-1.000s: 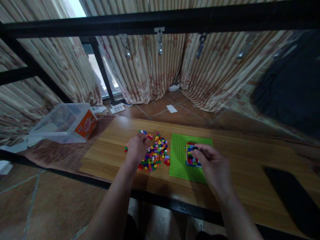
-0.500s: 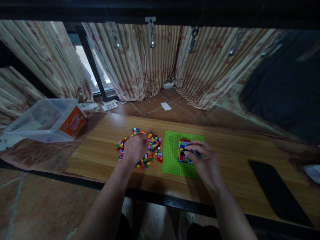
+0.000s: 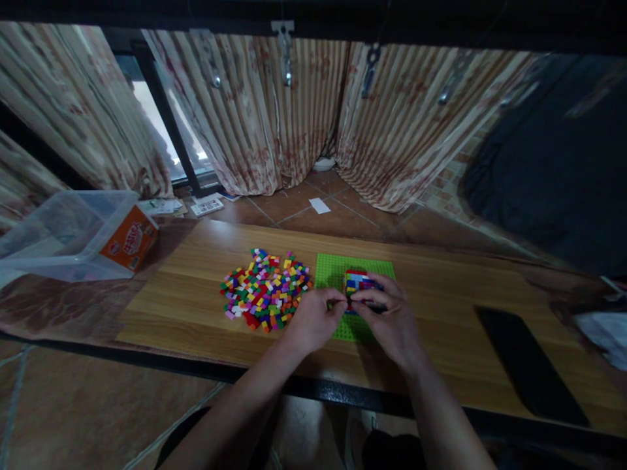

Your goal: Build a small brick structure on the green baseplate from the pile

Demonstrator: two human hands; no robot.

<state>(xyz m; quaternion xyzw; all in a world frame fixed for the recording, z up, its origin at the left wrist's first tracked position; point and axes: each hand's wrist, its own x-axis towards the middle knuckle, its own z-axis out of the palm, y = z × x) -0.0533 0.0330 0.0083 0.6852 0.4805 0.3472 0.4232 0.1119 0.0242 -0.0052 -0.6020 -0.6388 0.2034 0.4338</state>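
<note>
My left hand (image 3: 318, 318) and my right hand (image 3: 392, 316) meet above the green studded baseplate (image 3: 329, 266), fingers closed in a pinch. Between their fingertips is a tiny dark piece that looks like a toy brick; its exact shape is too small to make out. Just behind the fingertips, a multicoloured block of toy bricks (image 3: 355, 279) sits on the baseplate, its right and front parts covered by my right hand. A loose pile of small coloured bricks (image 3: 264, 290) lies left of the baseplate, beside my left hand.
The wooden tabletop (image 3: 171, 294) carries a flat black slab (image 3: 531, 365) at the right. A clear plastic bin (image 3: 63, 261) with an orange label stands at the far left. Metal clips (image 3: 287, 59) hang from a dark bar overhead, with curtains (image 3: 304, 124) behind.
My left hand has moved right, from over the brick pile to the baseplate, and now meets my right hand. The pile is uncovered. The view has shifted slightly.
</note>
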